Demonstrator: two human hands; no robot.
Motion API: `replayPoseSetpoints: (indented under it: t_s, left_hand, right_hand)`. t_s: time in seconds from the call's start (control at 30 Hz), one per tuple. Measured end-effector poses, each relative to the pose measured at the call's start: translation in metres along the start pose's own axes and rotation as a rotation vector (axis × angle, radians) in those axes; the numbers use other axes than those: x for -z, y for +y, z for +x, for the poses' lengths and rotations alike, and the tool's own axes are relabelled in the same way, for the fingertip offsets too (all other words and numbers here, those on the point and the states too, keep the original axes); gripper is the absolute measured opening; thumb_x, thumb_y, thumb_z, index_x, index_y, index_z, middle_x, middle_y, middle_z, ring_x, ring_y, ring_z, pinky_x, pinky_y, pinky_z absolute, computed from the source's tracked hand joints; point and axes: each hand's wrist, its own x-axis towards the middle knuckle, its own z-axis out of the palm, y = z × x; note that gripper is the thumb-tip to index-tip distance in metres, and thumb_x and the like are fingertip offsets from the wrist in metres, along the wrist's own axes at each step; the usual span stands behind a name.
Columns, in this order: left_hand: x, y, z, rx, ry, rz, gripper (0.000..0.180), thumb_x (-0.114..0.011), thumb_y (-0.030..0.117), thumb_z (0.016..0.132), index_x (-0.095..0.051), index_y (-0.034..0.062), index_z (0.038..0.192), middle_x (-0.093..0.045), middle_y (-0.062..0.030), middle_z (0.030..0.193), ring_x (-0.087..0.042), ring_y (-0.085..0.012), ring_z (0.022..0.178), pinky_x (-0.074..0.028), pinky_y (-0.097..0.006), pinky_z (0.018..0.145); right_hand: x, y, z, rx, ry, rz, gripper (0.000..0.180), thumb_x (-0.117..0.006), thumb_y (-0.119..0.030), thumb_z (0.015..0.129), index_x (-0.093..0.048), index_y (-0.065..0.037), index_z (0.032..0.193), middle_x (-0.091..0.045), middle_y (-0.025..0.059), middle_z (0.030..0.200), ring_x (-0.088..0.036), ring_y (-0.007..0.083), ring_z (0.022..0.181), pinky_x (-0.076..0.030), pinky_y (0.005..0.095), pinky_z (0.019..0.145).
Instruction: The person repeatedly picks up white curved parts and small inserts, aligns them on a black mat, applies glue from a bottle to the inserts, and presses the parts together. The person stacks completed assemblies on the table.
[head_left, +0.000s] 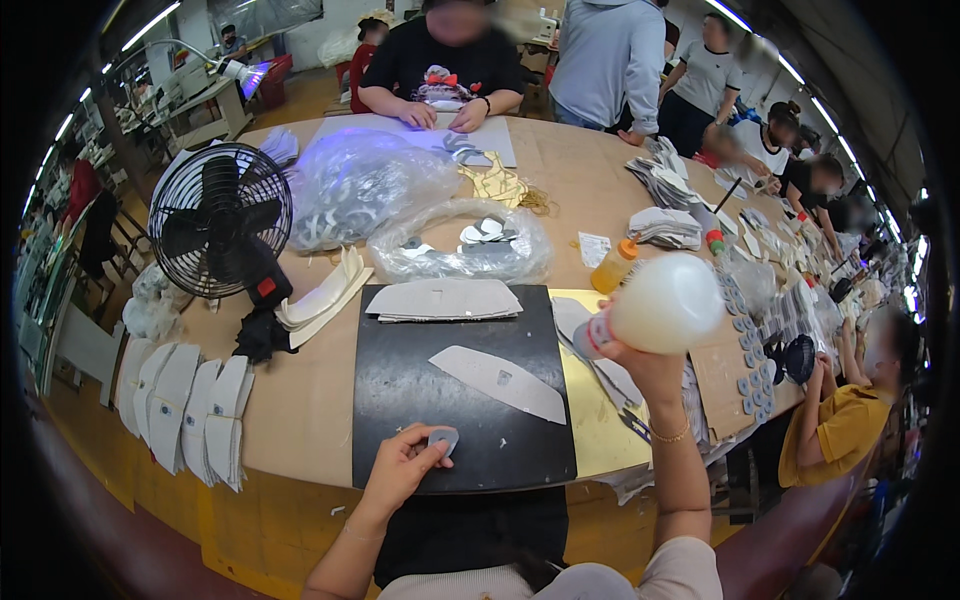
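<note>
My left hand (405, 465), near the front edge of a black board (400, 400), pinches a small grey rounded patch (443, 441) between thumb and fingers. Raised over the board's right side, my right hand (645, 368) grips a large translucent white squeeze bottle (668, 303). The bottle is tilted, its rounded base toward the upper right and its reddish neck end toward the lower left. A pale, leaf-shaped fabric piece (500, 383) with a small mark in its middle lies flat on the board. Behind it rests a stack of similar pale pieces (445, 299).
A black fan (220, 220) and bundled pale pieces (190, 410) stand at left. Plastic bags (370, 190) of cut parts lie beyond the board. A yellow bottle (614, 266), scissors (635, 423) and grey patches (752, 375) are at right. Co-workers sit around the table.
</note>
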Motion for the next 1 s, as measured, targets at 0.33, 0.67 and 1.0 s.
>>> replayPoseSetpoints:
  t_s: [0.33, 0.67, 1.0]
  left_hand:
    - [0.004, 0.005, 0.001, 0.006, -0.043, -0.023, 0.022, -0.064, 0.008, 0.098, -0.069, -0.0041, 0.115, -0.067, -0.0061, 0.096, -0.068, -0.0128, 0.086, -0.052, -0.025, 0.078]
    - [0.003, 0.006, 0.007, 0.009, -0.062, -0.035, 0.021, -0.063, 0.006, 0.098, -0.069, -0.0062, 0.114, -0.066, -0.0088, 0.102, -0.070, -0.0189, 0.090, -0.053, -0.027, 0.079]
    - [-0.007, 0.011, 0.009, 0.055, -0.083, -0.089, 0.019, -0.062, 0.004, 0.098, -0.068, -0.0077, 0.111, -0.065, -0.0093, 0.100, -0.072, -0.0218, 0.089, -0.055, -0.029, 0.081]
  right_hand:
    - [0.018, 0.018, -0.016, 0.079, 0.007, 0.031, 0.050, -0.080, -0.009, 0.077, -0.057, 0.000, 0.120, -0.066, 0.0143, 0.113, -0.067, 0.0275, 0.105, -0.054, 0.0427, 0.096]
    - [-0.012, -0.009, -0.022, 0.066, 0.024, 0.233, 0.053, -0.074, 0.001, 0.074, -0.056, -0.001, 0.124, -0.071, 0.0129, 0.103, -0.070, 0.0244, 0.101, -0.055, 0.0381, 0.089]
    - [0.002, -0.016, -0.033, -0.061, -0.010, 0.504, 0.053, -0.080, -0.013, 0.076, -0.054, 0.003, 0.120, -0.069, 0.0146, 0.102, -0.071, 0.0301, 0.099, -0.058, 0.0428, 0.089]
